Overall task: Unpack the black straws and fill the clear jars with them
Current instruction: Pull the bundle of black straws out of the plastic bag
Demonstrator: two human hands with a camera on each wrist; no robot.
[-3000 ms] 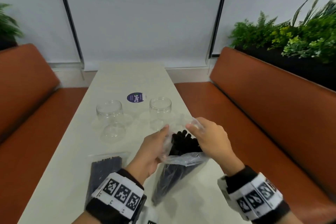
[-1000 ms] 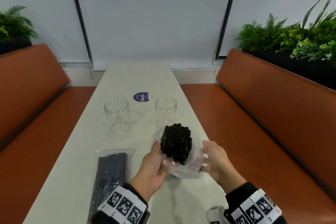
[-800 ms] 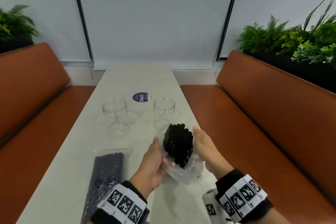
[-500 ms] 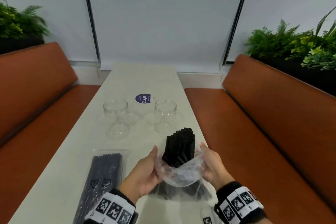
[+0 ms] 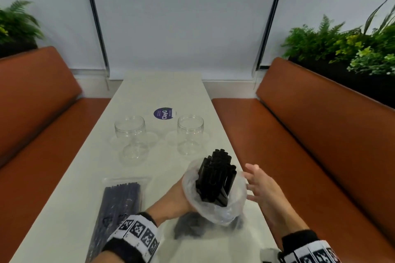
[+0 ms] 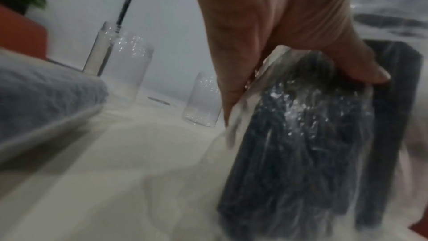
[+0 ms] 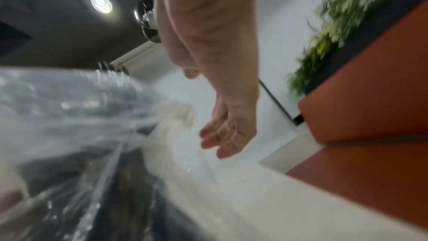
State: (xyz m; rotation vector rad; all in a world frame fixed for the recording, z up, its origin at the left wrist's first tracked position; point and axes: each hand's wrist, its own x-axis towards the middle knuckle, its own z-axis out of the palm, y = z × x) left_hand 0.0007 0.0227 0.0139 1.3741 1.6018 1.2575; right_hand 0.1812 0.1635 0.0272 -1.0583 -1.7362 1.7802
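Observation:
A bundle of black straws (image 5: 215, 177) stands upright on the table, poking out of an opened clear plastic bag (image 5: 233, 205). My left hand (image 5: 173, 200) grips the bag and the bundle through the plastic (image 6: 298, 109), thumb on the wrapped straws. My right hand (image 5: 259, 183) hovers just right of the bag with fingers spread and straight (image 7: 222, 138), touching nothing. Two empty clear jars stand further back: one on the left (image 5: 130, 129), one on the right (image 5: 190, 127). A second, sealed pack of black straws (image 5: 119, 205) lies flat at the near left.
The long pale table (image 5: 162, 89) runs away from me between two orange benches (image 5: 320, 134). A round purple sticker (image 5: 163, 113) lies between and behind the jars. A clear lid (image 5: 134, 151) lies in front of the left jar. Planters with green plants (image 5: 342, 45) sit behind the benches.
The bag has been pushed down so the straws stick out further. My right hand has let go of the bag and moved off to the right, fingers spread; my left hand keeps holding.

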